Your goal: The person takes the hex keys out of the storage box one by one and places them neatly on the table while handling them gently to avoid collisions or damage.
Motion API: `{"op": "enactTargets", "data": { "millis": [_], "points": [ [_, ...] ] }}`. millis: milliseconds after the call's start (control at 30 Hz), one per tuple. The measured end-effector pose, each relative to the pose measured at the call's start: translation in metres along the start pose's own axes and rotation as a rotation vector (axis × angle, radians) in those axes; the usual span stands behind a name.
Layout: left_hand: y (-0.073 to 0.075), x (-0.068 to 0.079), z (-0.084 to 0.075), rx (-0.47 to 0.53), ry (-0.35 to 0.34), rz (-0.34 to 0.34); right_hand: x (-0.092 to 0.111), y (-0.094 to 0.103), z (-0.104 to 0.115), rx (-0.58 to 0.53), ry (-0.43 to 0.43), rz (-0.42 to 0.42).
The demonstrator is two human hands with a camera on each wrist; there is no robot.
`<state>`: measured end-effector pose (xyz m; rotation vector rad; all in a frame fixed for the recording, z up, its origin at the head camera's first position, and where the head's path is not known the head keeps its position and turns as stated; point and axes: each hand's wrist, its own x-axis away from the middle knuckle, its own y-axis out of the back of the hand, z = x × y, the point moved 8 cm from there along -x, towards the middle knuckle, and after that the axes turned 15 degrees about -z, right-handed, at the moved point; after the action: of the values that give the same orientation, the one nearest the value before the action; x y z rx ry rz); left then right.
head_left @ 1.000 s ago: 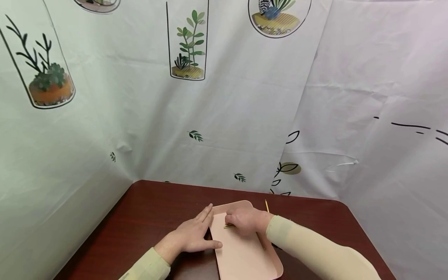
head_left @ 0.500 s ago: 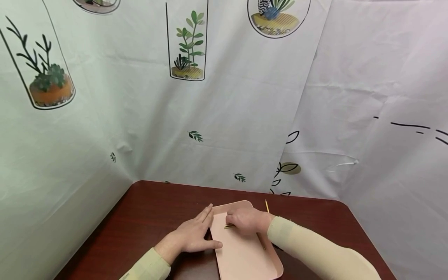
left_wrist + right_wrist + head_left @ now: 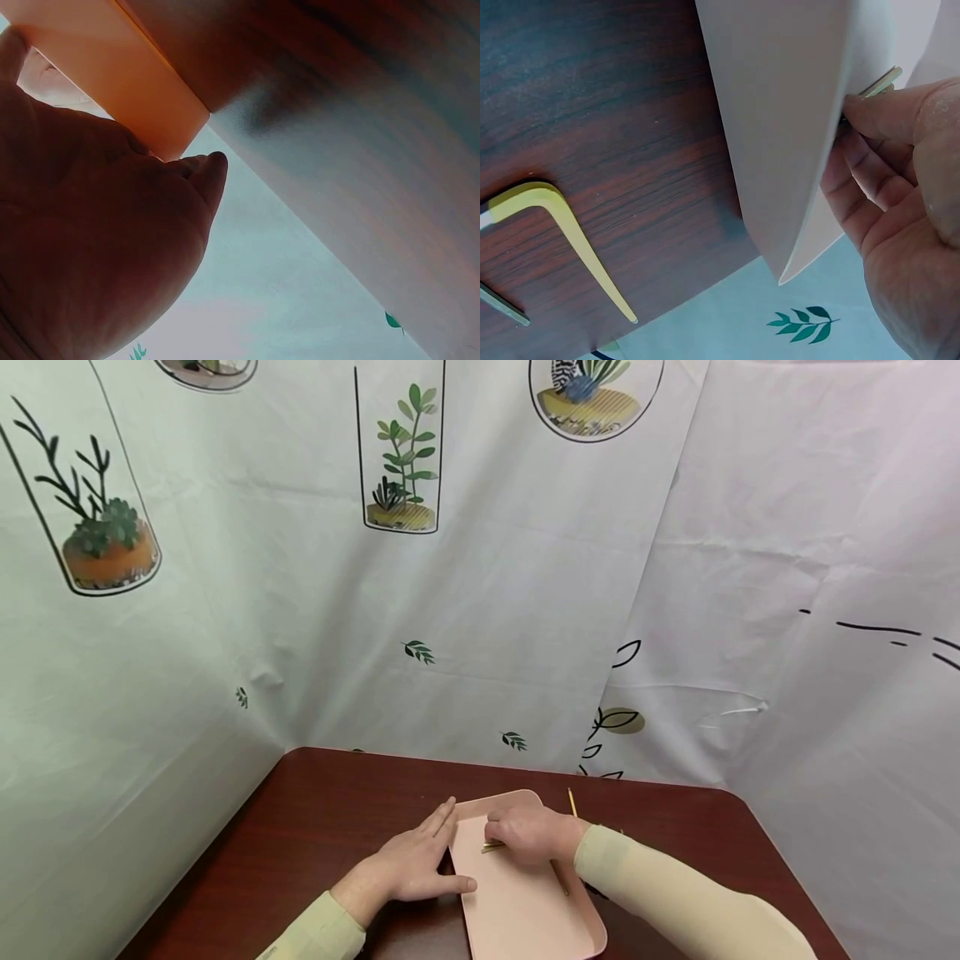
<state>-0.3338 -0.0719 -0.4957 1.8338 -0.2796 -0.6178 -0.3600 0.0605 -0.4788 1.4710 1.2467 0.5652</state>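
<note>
A shallow pink tray (image 3: 517, 914) lies on the dark red table. My left hand (image 3: 411, 864) rests along its left edge, fingers straight and thumb reaching over the rim. Over the far part of the tray, my right hand (image 3: 525, 833) pinches a thin metal hex key (image 3: 883, 82). In the right wrist view only its end sticks out past the thumb; the rest is hidden by the fingers and tray wall. Another thin rod (image 3: 560, 878) lies inside the tray along the right side, partly under the right wrist.
Beyond the tray's right wall, a yellow L-shaped hex key (image 3: 577, 236) lies on the table (image 3: 630, 112). A second thin metal key (image 3: 504, 305) is near it. Patterned white cloth (image 3: 487, 610) hangs behind the table and along its sides.
Almost nothing differs. My right hand has shifted very slightly to the right with the hex key; my left hand and the tray have stayed put.
</note>
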Motion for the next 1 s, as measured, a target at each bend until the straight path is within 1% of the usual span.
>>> {"op": "enactTargets", "data": {
  "millis": [200, 433, 600, 767, 900, 1000],
  "points": [
    [0.000, 0.000, 0.000, 0.002, 0.003, 0.000, 0.003, -0.001, 0.001, -0.027, 0.005, 0.024],
    [0.000, 0.001, 0.000, 0.011, 0.007, 0.011, 0.006, -0.001, 0.001, -0.065, -0.006, 0.019],
    [0.000, 0.000, 0.000, 0.008, 0.006, 0.014, 0.007, 0.003, 0.000, -0.067, -0.014, -0.012],
    [0.000, 0.000, -0.001, 0.006, 0.003, 0.012, 0.009, 0.007, 0.000, -0.113, -0.038, -0.028],
    [0.000, 0.000, -0.001, 0.006, 0.006, 0.013, 0.011, 0.011, -0.002, -0.141, -0.059, -0.078],
    [0.001, 0.000, -0.001, 0.006, 0.008, 0.013, 0.013, 0.014, -0.005, -0.181, -0.099, -0.110]
  ]
}}
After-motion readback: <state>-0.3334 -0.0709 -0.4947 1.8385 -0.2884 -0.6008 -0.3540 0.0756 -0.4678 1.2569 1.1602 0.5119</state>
